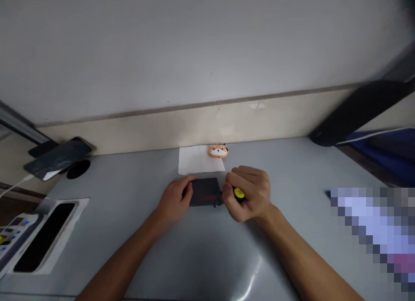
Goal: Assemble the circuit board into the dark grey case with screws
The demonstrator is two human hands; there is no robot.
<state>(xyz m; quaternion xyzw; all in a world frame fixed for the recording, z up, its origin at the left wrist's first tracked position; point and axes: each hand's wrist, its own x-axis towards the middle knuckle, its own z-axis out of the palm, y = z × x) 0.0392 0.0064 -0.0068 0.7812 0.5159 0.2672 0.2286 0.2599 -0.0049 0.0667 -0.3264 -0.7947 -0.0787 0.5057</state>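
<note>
A dark grey flat box [205, 192] with faint red marking lies on the grey table in front of me. My left hand [177, 198] grips its left end, thumb at the near side and fingers toward the far edge. At the box's right end, my right hand [248, 193] is closed in a fist around a screwdriver [239, 193] with a yellow and black handle. Its yellow butt end shows between the fingers, while most of the tool is hidden by the hand. Whether its tip touches the box I cannot tell.
Behind the box, white paper [194, 159] bears an orange dog-face case [218, 151]. To the left are a phone on a stand [60, 157], a black phone-like slab [45, 236] and a power strip [16, 236]. A pixelated screen [376, 232] sits right; a wall [201, 123] bounds the back.
</note>
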